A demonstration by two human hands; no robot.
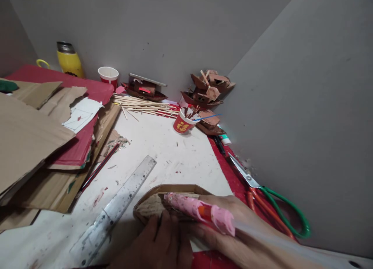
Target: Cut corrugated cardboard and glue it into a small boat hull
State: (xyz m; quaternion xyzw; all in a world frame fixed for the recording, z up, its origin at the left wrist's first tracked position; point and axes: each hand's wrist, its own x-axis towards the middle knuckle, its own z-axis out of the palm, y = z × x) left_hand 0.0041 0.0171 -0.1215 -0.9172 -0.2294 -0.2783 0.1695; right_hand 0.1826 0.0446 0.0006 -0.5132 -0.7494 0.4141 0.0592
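Note:
A cardboard boat hull [151, 207] lies at the near middle of the table, its raised rim curving round the far side. My left hand [160, 240] holds the hull's near edge, with fingertips over the rim. My right hand [230, 218] is closed round a worn pink glue gun [192, 209], with its tip over the inside of the hull. A blurred, translucent stick trails from the gun's back end towards the lower right. My right hand and the gun hide the hull's right part.
A metal ruler [116, 210] and a pencil [100, 166] lie left, beside stacked cardboard [26, 133]. Scissors [256, 187] lie right. Behind are a paper cup with brushes [183, 123], wooden sticks [145, 105], brown model boats [147, 91], a white-red cup [108, 75] and a yellow bottle [70, 61].

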